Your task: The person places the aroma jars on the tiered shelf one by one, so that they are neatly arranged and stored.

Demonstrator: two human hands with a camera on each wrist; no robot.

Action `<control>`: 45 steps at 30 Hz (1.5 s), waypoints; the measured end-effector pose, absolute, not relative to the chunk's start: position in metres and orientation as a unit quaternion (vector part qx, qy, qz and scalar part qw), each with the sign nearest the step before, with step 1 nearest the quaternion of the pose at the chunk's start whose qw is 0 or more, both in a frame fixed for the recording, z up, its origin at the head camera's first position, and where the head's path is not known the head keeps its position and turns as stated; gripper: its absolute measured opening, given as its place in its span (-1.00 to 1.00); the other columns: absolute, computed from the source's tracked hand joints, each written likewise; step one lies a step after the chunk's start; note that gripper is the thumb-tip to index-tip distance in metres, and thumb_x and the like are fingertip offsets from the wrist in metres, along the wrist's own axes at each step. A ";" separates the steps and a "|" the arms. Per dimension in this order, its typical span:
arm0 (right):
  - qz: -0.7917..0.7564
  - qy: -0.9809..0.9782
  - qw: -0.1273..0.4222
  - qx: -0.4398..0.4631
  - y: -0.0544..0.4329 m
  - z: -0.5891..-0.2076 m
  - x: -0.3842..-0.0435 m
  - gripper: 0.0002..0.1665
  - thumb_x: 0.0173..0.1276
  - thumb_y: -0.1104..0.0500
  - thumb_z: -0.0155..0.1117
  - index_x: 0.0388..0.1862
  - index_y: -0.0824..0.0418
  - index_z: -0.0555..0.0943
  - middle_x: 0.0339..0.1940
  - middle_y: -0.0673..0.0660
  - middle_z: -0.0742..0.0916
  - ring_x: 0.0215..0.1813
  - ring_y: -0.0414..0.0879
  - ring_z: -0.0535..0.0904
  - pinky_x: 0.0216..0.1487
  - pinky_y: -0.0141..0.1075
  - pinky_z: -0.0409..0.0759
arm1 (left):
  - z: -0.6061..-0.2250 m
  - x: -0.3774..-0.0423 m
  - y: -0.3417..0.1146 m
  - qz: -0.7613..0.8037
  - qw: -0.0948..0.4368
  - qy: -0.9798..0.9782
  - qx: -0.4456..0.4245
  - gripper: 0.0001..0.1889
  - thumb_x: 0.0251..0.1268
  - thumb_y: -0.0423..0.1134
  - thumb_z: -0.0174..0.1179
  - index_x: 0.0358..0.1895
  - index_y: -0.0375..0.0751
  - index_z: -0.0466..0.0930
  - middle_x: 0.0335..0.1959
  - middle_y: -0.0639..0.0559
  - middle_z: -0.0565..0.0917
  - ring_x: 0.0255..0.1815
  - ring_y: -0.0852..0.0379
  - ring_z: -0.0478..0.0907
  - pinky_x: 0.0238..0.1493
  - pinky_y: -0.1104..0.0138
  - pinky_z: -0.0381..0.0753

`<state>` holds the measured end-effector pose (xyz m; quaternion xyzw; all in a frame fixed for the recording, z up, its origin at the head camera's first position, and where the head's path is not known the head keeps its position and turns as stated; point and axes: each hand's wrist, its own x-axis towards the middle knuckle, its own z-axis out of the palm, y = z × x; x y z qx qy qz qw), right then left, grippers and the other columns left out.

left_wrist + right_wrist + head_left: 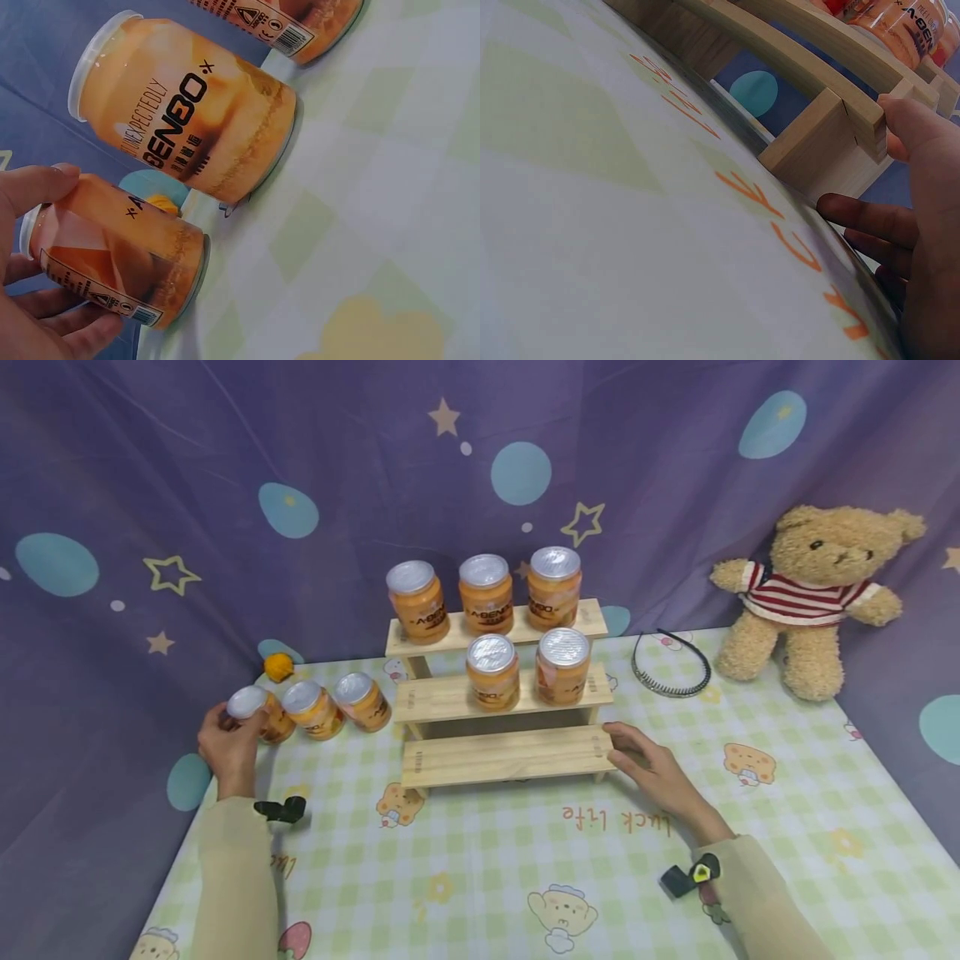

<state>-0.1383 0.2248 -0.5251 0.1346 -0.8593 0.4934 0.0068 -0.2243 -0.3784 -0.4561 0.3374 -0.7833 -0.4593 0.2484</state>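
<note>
At the left edge of the table, my left hand point(230, 745) grips an orange jar point(276, 720) with a silver lid. In the left wrist view, the thumb lies over the upper side of this jar point(124, 251) and the fingers curl beneath it. Two matching jars, a middle one point(318, 714) and a right one point(367, 706), stand in line beside it. My right hand point(656, 772) is at the right end of the bottom step of a wooden three-step rack point(502, 756). The right wrist view shows its thumb against the step's end point(866, 124), the other fingers stretched out below.
Three jars point(487, 597) stand on the rack's top step and two more point(564, 668) on the middle step. A black headband point(678, 692) and a teddy bear point(810, 597) are at the right. A small orange-yellow ball point(278, 667) lies behind the left jars, by the purple curtain point(337, 568).
</note>
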 end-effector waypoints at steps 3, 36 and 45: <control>0.493 -0.860 0.007 0.134 0.225 -0.525 -0.138 -0.48 0.58 0.06 0.10 0.47 -0.10 0.38 0.19 0.12 0.72 0.18 -0.29 0.62 0.25 -0.46 0.50 | -0.457 -0.226 -0.379 -0.455 0.254 -0.784 0.338 -0.34 0.03 -0.06 0.45 0.28 -0.09 0.54 -0.29 0.42 0.52 -0.35 0.55 0.36 -0.18 0.64 0.37; 0.493 -0.859 0.000 0.136 0.224 -0.524 -0.138 -0.47 0.58 0.08 0.09 0.48 -0.07 0.37 0.21 0.15 0.71 0.18 -0.35 0.60 0.26 -0.41 0.52 | -0.431 -0.198 -0.376 -0.583 0.337 -0.659 0.336 -0.35 -0.22 -0.43 0.60 0.12 -0.11 0.69 -0.27 0.30 0.61 -0.25 0.38 0.56 -0.15 0.61 0.55; 0.493 -0.860 0.000 0.134 0.224 -0.525 -0.139 -0.47 0.58 0.08 0.08 0.48 -0.07 0.36 0.22 0.17 0.70 0.19 -0.30 0.61 0.26 -0.42 0.52 | -0.408 -0.184 -0.365 -0.597 0.361 -0.645 0.311 -0.46 -0.33 -0.45 0.64 -0.09 -0.12 0.76 -0.39 0.34 0.66 -0.35 0.38 0.58 -0.22 0.61 0.53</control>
